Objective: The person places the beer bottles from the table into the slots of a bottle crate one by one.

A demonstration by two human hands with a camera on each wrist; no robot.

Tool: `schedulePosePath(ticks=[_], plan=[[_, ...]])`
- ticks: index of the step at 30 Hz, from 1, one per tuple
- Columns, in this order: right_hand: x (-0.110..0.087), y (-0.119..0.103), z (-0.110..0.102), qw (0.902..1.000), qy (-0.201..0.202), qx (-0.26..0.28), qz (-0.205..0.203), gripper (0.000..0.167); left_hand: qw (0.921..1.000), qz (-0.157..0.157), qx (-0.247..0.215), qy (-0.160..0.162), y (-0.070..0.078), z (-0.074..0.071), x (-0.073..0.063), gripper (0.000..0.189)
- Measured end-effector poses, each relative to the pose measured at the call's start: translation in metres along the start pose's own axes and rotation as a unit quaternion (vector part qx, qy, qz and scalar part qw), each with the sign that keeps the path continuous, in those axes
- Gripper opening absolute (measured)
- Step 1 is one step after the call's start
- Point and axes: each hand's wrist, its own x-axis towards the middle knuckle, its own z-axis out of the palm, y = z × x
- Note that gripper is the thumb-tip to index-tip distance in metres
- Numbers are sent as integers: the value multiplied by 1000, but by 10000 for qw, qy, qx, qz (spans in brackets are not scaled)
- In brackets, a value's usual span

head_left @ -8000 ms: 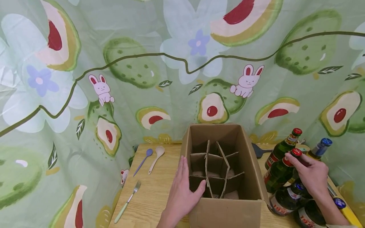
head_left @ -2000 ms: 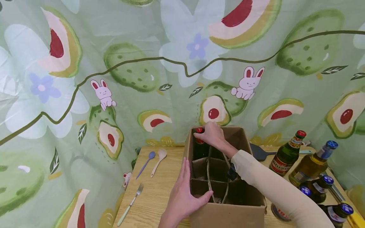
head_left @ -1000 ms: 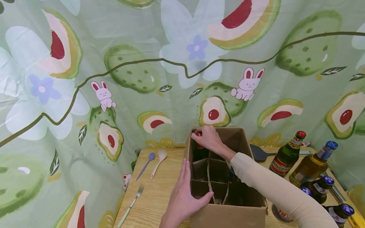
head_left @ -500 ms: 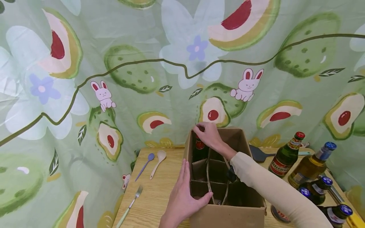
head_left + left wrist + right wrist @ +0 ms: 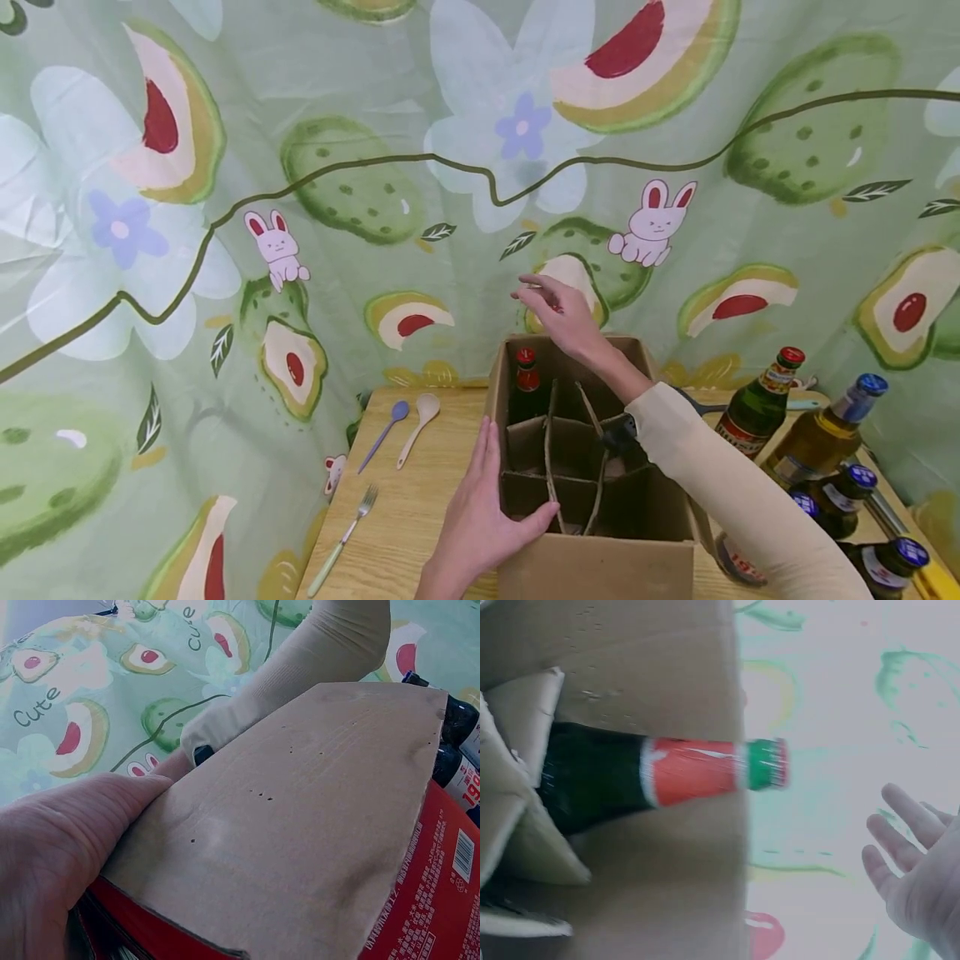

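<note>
The red-capped bottle [image 5: 527, 379] stands upright in the far left compartment of the cardboard box [image 5: 596, 571], its red neck label showing above the dark interior. Crossed cardboard dividers [image 5: 549, 446] split the inside of the box into compartments, and the bottle sits against the far wall. The right hand [image 5: 566, 312] is raised above the far rim, apart from the cap; its fingers are loosely bent, spread from one another and hold nothing, as the right wrist view also shows. A pale sleeve [image 5: 738, 483] covers that arm, which crosses over the right side of the box. The left hand [image 5: 483, 521] lies on the near left part of the box, fingers straight along the outer left side and thumb stretched out over the near rim. Brown cardboard fills much of the left wrist view, with a red panel [image 5: 431, 892] carrying white print and a barcode beside it. On the bench [image 5: 405, 517], to the right of the box, stand a green bottle [image 5: 761, 408] with a red cap, an amber bottle [image 5: 821, 437] with a blue cap, and dark bottles [image 5: 836, 504] with blue caps. To the left lie a blue spoon [image 5: 384, 436], a beige spoon [image 5: 417, 430] and a green-handled fork [image 5: 343, 540].
</note>
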Motion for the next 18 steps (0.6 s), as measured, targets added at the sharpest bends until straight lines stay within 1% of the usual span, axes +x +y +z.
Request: schedulePosePath(ticks=[2,4,10,15,18], plan=[[-2,-8,-9,9999,-92,-30,-25,44,10000,9,0,25,0,1,-1,124],[-4,-16,-19,9999,-101,-33,-25,41,10000,23,9,70,0,1,-1,123],[-18,-34,-57,9997,165,-101,-141,33,9999,69,-32,150,0,0,-2,123],[-41,-41,-101,9991,347,-128,-202,37,9998,86,-104,122,0,1,-1,124],[-59,-40,-127,9978,579,-248,-182,39,9998,98,-114,148,0,2,-1,124]])
